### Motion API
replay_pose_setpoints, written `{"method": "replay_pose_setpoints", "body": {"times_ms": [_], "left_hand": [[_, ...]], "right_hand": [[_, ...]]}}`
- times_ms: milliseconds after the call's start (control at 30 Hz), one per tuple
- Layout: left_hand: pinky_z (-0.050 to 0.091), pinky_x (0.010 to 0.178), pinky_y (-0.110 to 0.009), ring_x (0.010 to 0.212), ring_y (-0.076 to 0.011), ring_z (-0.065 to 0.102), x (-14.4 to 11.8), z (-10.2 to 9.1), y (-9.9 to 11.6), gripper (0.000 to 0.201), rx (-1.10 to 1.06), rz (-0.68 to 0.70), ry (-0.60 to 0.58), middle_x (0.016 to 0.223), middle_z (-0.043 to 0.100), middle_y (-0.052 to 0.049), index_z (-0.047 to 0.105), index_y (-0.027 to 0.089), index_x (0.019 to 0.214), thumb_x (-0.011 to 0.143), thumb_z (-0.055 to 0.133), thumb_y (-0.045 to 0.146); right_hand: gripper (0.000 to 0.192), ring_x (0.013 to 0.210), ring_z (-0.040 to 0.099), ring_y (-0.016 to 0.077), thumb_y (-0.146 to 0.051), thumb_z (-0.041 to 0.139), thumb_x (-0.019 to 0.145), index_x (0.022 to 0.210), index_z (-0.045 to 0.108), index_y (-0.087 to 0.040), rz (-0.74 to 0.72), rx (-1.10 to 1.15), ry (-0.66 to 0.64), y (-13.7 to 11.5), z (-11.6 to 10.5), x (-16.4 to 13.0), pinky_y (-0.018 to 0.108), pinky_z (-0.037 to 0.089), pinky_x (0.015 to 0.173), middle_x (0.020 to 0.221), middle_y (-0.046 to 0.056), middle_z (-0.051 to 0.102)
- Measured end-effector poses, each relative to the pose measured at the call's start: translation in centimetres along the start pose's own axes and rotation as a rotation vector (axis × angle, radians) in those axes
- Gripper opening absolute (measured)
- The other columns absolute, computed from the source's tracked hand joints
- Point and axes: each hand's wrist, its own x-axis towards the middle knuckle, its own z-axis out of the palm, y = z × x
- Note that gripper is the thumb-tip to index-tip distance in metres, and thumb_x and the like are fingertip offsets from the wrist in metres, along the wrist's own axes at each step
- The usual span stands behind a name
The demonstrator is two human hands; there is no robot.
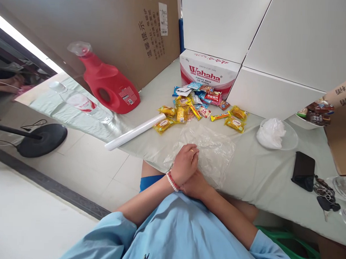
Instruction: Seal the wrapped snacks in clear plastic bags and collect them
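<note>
My left hand [185,164], with a ring and a red-and-white beaded bracelet, lies closed over my right hand [196,183] at the table's front edge. The fingers of my right hand are mostly hidden under it. Beneath and just beyond both hands spreads a crumpled clear plastic bag [215,150]. Farther back is a heap of small wrapped snacks: yellow packets [181,114], a red packet [213,97] and blue packets [194,85]. To their right lie more yellow packets [234,123]. A white roll [135,131] rests at the left, touching a yellow packet.
On the left stand a red detergent bottle [109,81] and a clear water bottle [82,102]. A Wahaha carton [208,72] is at the back. At right are a bowl [291,136] holding a white plastic bag, a black phone [303,171] and keys [325,197].
</note>
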Motion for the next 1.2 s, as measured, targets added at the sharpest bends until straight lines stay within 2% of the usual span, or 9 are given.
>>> {"method": "replay_pose_setpoints", "body": {"times_ms": [167, 300, 433, 533, 700, 800, 967, 1100, 1200], "left_hand": [[0.034, 0.123, -0.054, 0.148, -0.0298, 0.047, 3.5, 3.3, -4.8, 0.042, 0.235, -0.051, -0.156, 0.156, 0.056, -0.015, 0.064, 0.017, 0.137, 0.105, 0.04, 0.028], [0.023, 0.128, -0.057, 0.156, -0.0299, 0.036, 3.7, 4.1, -6.8, 0.051, 0.32, -0.009, -0.206, 0.166, 0.043, -0.014, 0.051, 0.018, 0.153, 0.107, 0.035, 0.035], [0.023, 0.127, -0.057, 0.156, -0.03, 0.036, 3.0, 4.1, -6.6, 0.053, 0.326, -0.009, -0.191, 0.167, 0.04, -0.014, 0.049, 0.019, 0.155, 0.107, 0.035, 0.038], [0.025, 0.127, -0.057, 0.156, -0.0292, 0.038, 2.7, 3.3, -7.0, 0.052, 0.31, -0.012, -0.174, 0.168, 0.04, -0.013, 0.049, 0.021, 0.155, 0.107, 0.037, 0.035], [0.014, 0.129, -0.061, 0.155, -0.03, 0.039, 2.3, 2.3, -8.4, 0.052, 0.282, 0.074, -0.193, 0.166, 0.042, -0.01, 0.048, 0.028, 0.157, 0.105, 0.044, 0.035], [0.013, 0.129, -0.063, 0.156, -0.0303, 0.037, 2.3, 2.2, -8.7, 0.054, 0.273, 0.087, -0.197, 0.168, 0.04, -0.01, 0.045, 0.027, 0.159, 0.106, 0.043, 0.035], [0.015, 0.13, -0.06, 0.154, -0.029, 0.04, 2.3, 2.4, -8.9, 0.052, 0.289, 0.099, -0.177, 0.166, 0.043, -0.008, 0.048, 0.027, 0.157, 0.106, 0.044, 0.037], [0.019, 0.131, -0.055, 0.152, -0.0251, 0.043, 2.2, 2.6, -9.1, 0.052, 0.324, 0.088, -0.138, 0.163, 0.048, -0.005, 0.052, 0.027, 0.154, 0.107, 0.042, 0.047], [0.019, 0.131, -0.054, 0.152, -0.0237, 0.044, 2.2, 2.7, -9.2, 0.052, 0.336, 0.096, -0.118, 0.163, 0.048, -0.004, 0.053, 0.027, 0.153, 0.108, 0.04, 0.048]], "right_hand": [[0.059, 0.153, 0.039, 0.0287, -0.047, 0.066, 0.098, 0.151, 0.056, -0.024, -0.057, -0.035, -0.094, -0.4, -1.6, -0.3, 0.061, 0.012, 0.13, 0.156, 0.011, 0.055], [0.049, 0.155, 0.035, 0.0239, -0.044, 0.055, 0.104, 0.149, 0.057, -0.024, -0.084, 0.002, -0.085, -0.8, -3.7, -2.2, 0.052, 0.026, 0.129, 0.161, 0.008, 0.05], [0.049, 0.158, 0.032, 0.0263, -0.035, 0.048, 0.107, 0.155, 0.052, -0.025, 0.161, -0.095, 0.122, 0.7, -4.6, -6.1, 0.055, 0.027, 0.129, 0.166, 0.008, 0.043], [0.054, 0.156, 0.035, 0.0312, -0.035, 0.049, 0.106, 0.159, 0.046, -0.024, 0.377, -0.185, 0.173, 2.9, -4.3, -10.1, 0.062, 0.034, 0.124, 0.167, 0.012, 0.041], [0.051, 0.147, 0.05, 0.0265, -0.037, 0.048, 0.106, 0.156, 0.049, -0.028, 0.471, -0.096, 0.241, 6.3, -6.4, -13.5, 0.05, 0.051, 0.115, 0.161, 0.012, 0.049], [0.044, 0.129, 0.063, 0.0263, -0.04, 0.048, 0.106, 0.145, 0.059, -0.024, 0.538, -0.135, 0.353, 9.9, -10.5, -8.9, 0.047, 0.054, 0.109, 0.139, 0.013, 0.067], [0.041, 0.125, 0.061, 0.0327, -0.032, 0.046, 0.103, 0.133, 0.066, -0.014, 0.556, -0.319, 0.222, 19.4, -16.7, 7.1, 0.05, 0.049, 0.11, 0.131, 0.016, 0.068], [0.085, 0.146, 0.04, 0.0381, -0.04, 0.069, 0.09, 0.159, 0.035, -0.005, 0.709, -0.425, 0.317, 25.5, -17.4, 17.2, 0.051, 0.034, 0.121, 0.159, 0.025, 0.045], [0.1, 0.147, 0.037, 0.0386, -0.042, 0.073, 0.086, 0.164, 0.022, -0.006, 0.714, -0.427, 0.359, 27.7, -16.6, 20.2, 0.054, 0.029, 0.122, 0.159, 0.026, 0.043]]}}
